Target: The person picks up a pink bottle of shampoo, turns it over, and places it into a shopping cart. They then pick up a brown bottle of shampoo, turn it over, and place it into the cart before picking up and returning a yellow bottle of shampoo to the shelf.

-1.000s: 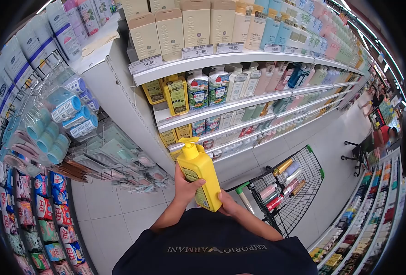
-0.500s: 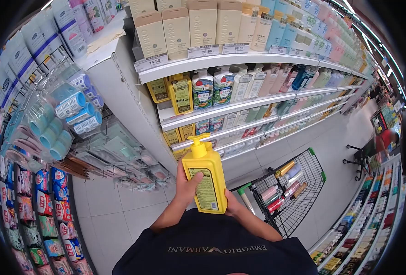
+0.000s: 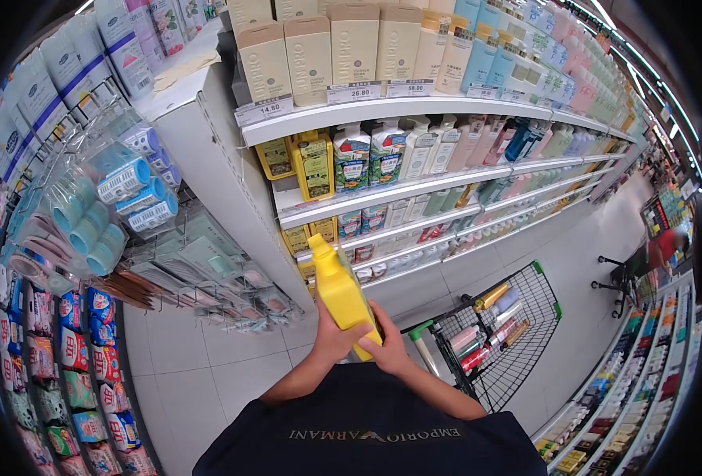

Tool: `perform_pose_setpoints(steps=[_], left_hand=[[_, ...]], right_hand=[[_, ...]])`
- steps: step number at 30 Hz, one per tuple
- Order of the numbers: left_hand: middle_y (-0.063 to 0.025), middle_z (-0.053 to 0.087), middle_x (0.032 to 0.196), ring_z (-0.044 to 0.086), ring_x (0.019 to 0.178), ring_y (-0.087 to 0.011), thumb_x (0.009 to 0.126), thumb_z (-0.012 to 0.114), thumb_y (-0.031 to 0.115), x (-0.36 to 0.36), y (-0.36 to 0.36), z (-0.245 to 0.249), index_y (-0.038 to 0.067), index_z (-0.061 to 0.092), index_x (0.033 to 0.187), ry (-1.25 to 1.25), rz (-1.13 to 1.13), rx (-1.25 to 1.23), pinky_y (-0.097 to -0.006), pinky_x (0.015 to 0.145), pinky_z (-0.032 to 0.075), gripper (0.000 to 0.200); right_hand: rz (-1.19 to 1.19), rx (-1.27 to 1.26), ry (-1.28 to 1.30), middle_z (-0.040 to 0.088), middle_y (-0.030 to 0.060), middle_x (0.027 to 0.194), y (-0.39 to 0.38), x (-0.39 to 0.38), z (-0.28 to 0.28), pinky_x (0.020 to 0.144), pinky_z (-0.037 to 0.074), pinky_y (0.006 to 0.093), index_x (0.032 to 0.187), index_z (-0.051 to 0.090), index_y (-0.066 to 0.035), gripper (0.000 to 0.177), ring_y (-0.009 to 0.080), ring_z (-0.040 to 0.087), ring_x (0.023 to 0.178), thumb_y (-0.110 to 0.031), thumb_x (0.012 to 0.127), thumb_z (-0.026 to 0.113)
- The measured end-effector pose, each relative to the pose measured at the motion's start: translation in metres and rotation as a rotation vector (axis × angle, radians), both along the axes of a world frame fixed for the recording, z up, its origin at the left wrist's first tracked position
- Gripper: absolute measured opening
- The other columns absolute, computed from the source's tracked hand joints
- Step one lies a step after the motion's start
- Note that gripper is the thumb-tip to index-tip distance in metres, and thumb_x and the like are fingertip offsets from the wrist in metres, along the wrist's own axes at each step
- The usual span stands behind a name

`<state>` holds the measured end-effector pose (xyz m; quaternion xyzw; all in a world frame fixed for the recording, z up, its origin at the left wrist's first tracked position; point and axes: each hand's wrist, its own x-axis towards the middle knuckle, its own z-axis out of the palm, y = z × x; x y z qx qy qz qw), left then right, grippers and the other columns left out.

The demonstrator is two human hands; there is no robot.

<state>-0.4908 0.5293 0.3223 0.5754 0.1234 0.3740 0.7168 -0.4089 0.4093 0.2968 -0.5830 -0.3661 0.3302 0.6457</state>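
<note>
A yellow pump bottle (image 3: pixel 339 293) is held in front of my chest, its narrow side facing me and its top leaning to the left. My left hand (image 3: pixel 335 337) is closed round its lower left side. On the lower right, my right hand (image 3: pixel 388 345) grips it too, with the thumb across the near side near the base. The labelled face is mostly turned out of sight. Similar yellow bottles (image 3: pixel 315 168) stand on the shelf beyond, at the left end of the row.
To my right stands a wire shopping cart (image 3: pixel 517 373) with several bottles and tubes in it. Shelves (image 3: pixel 414 194) of toiletries run ahead. Hanging packs (image 3: pixel 141 194) and a rack of bagged goods (image 3: pixel 73 349) are on the left. A person (image 3: pixel 668 246) is at the far right.
The bottle has been turned so its label swings away and a narrow side faces me. My right hand has moved from its right edge onto the lower front.
</note>
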Motion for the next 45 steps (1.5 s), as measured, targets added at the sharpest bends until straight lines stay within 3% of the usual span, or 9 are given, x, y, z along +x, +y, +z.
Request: perform_pose_setpoints(steps=[4, 7, 9, 11, 13, 18, 27, 34, 45], left_hand=[[-0.0102, 0.050, 0.120, 0.055, 0.109, -0.0211, 0.070, 0.074, 0.000, -0.004, 0.004, 0.002, 0.005, 0.032, 0.131, 0.044, -0.083, -0.199, -0.0356, 0.091, 0.047, 0.074], [-0.0111, 0.051, 0.121, 0.056, 0.108, -0.0230, 0.068, 0.074, 0.001, -0.013, 0.016, 0.006, 0.003, 0.036, 0.131, -0.036, -0.206, -0.326, -0.0379, 0.092, 0.046, 0.073], [-0.0121, 0.051, 0.123, 0.056, 0.109, -0.0246, 0.067, 0.073, 0.002, -0.018, 0.023, 0.005, 0.002, 0.038, 0.131, -0.079, -0.306, -0.402, -0.0391, 0.093, 0.046, 0.073], [-0.0143, 0.050, 0.127, 0.055, 0.113, -0.0278, 0.068, 0.070, 0.005, -0.019, 0.026, 0.002, 0.002, 0.036, 0.134, -0.189, -0.458, -0.489, -0.0407, 0.096, 0.044, 0.074], [-0.0174, 0.048, 0.130, 0.053, 0.116, -0.0309, 0.070, 0.068, 0.008, -0.012, 0.027, 0.008, 0.002, 0.033, 0.136, -0.241, -0.483, -0.464, -0.0422, 0.098, 0.044, 0.076], [-0.0193, 0.048, 0.131, 0.055, 0.115, -0.0311, 0.073, 0.066, 0.015, -0.015, 0.045, -0.005, 0.003, 0.031, 0.138, -0.238, -0.486, -0.368, -0.0416, 0.098, 0.045, 0.076], [-0.0106, 0.060, 0.110, 0.062, 0.097, -0.0163, 0.075, 0.070, -0.006, 0.011, 0.060, 0.050, 0.002, 0.044, 0.116, 0.114, 0.168, -0.182, -0.0294, 0.082, 0.054, 0.049], [-0.0087, 0.059, 0.103, 0.062, 0.093, -0.0155, 0.071, 0.077, -0.001, 0.034, 0.098, 0.055, 0.001, 0.045, 0.110, 0.103, 0.327, 0.075, -0.0274, 0.077, 0.053, 0.051], [-0.0103, 0.051, 0.109, 0.054, 0.098, -0.0174, 0.069, 0.082, 0.011, 0.079, 0.158, 0.050, 0.000, 0.040, 0.119, 0.072, 0.593, 0.312, -0.0296, 0.083, 0.048, 0.067]], right_hand=[[-0.014, -0.086, -0.265, 0.039, 0.0147, 0.136, -0.001, -0.001, 0.012, 0.106, 0.030, 0.0359, 0.141, 0.028, -0.001, 0.079, 0.0243, 0.039, 0.125, -0.026, 0.079, 0.071], [0.049, 0.093, -0.057, 0.043, 0.0135, 0.131, -0.001, 0.006, -0.004, 0.104, 0.032, 0.0359, 0.143, 0.021, -0.003, 0.076, 0.0233, 0.043, 0.121, -0.021, 0.084, 0.065], [0.173, 0.073, 0.378, 0.047, 0.0116, 0.129, 0.000, 0.018, -0.007, 0.102, 0.035, 0.0346, 0.143, 0.017, -0.003, 0.070, 0.0199, 0.045, 0.118, -0.016, 0.089, 0.059], [0.239, 0.053, 0.347, 0.049, 0.0098, 0.127, -0.001, 0.021, -0.007, 0.100, 0.036, 0.0325, 0.139, 0.027, -0.001, 0.055, 0.0167, 0.046, 0.117, -0.012, 0.092, 0.054], [0.359, -0.112, 0.627, 0.053, 0.0088, 0.123, -0.003, 0.020, -0.009, 0.098, 0.039, 0.0317, 0.131, 0.040, 0.000, 0.044, 0.0148, 0.049, 0.113, -0.013, 0.092, 0.055], [0.281, -0.074, 0.425, 0.059, 0.0063, 0.112, 0.010, 0.019, 0.008, 0.091, 0.044, 0.0297, 0.123, 0.049, 0.002, 0.037, 0.0127, 0.054, 0.102, -0.015, 0.091, 0.059], [0.071, -0.086, -0.037, 0.061, 0.0085, 0.104, 0.054, 0.043, -0.009, 0.084, 0.047, 0.0288, 0.123, 0.048, 0.001, 0.050, 0.0134, 0.056, 0.095, -0.020, 0.083, 0.070], [0.039, 0.040, -0.628, 0.053, 0.0227, 0.118, 0.108, 0.076, 0.045, 0.089, 0.046, 0.0398, 0.131, 0.040, -0.001, 0.061, 0.0360, 0.055, 0.106, -0.026, 0.083, 0.069], [0.105, 0.114, -0.315, 0.056, 0.0233, 0.119, 0.185, 0.098, 0.070, 0.086, 0.050, 0.0387, 0.136, 0.032, 0.000, 0.057, 0.0342, 0.059, 0.106, -0.011, 0.087, 0.061]])
